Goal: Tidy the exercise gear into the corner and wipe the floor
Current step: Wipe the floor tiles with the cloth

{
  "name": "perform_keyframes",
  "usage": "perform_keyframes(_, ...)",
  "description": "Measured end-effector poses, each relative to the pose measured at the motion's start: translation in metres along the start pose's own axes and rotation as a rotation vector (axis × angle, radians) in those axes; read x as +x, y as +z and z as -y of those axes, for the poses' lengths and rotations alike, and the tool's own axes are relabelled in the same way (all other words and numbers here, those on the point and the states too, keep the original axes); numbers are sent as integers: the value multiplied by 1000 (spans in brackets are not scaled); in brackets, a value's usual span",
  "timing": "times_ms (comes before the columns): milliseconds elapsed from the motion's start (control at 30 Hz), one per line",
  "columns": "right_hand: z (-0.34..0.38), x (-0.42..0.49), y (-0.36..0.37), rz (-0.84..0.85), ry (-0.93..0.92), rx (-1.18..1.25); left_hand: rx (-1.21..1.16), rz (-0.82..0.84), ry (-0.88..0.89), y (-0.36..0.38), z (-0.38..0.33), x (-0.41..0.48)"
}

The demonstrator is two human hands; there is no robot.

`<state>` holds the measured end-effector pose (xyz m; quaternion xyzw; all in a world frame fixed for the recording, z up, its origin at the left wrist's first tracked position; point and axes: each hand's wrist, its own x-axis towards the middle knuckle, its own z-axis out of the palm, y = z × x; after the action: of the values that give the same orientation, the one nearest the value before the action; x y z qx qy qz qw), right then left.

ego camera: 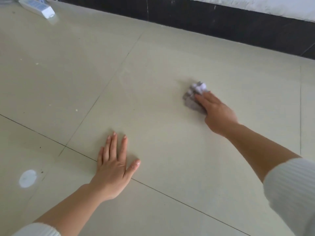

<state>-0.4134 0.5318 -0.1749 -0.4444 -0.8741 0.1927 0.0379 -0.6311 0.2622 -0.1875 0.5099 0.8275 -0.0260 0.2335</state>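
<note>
A crumpled white and grey wipe point(193, 97) lies on the beige tiled floor point(153, 68), right of centre. My right hand point(216, 111) presses on it with straight fingers laid over its near side. My left hand point(114, 166) rests flat on the floor at lower centre, fingers spread, with nothing under it. No exercise gear shows in this view.
A white power strip point(36, 6) lies at the top left. A black skirting board point(221, 21) runs along the wall at the top right. A bright round spot point(27, 178) shows on the tile at lower left, and small specks dot the left tiles.
</note>
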Motion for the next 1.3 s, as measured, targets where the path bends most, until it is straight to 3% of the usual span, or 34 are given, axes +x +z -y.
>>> perform_keyframes(67,12,23,7,-74,184,-7,6,-5,3,0,1,1)
perform_keyframes(167,46,42,20,-97,223,65,13,2,10,-1,1,1)
perform_keyframes(367,97,-27,42,111,-152,78,-4,2,3,-1,2,2)
perform_keyframes(467,108,-92,49,191,-248,116,-19,33,-4,-3,0,3)
perform_keyframes(800,138,-303,95,303,-619,87,35,20,85,3,2,-15)
perform_keyframes(933,109,-322,81,335,-746,-61,97,-1,174,17,8,-57)
perform_keyframes(1033,57,-302,54,131,-405,-62,199,29,238,20,25,-78)
perform_keyframes(1167,27,-270,23,-148,454,56,325,74,312,16,46,-95)
perform_keyframes(1233,49,-259,27,-161,532,52,327,87,309,17,49,-103)
perform_keyframes(1300,89,-262,51,-95,327,54,324,101,291,18,47,-109)
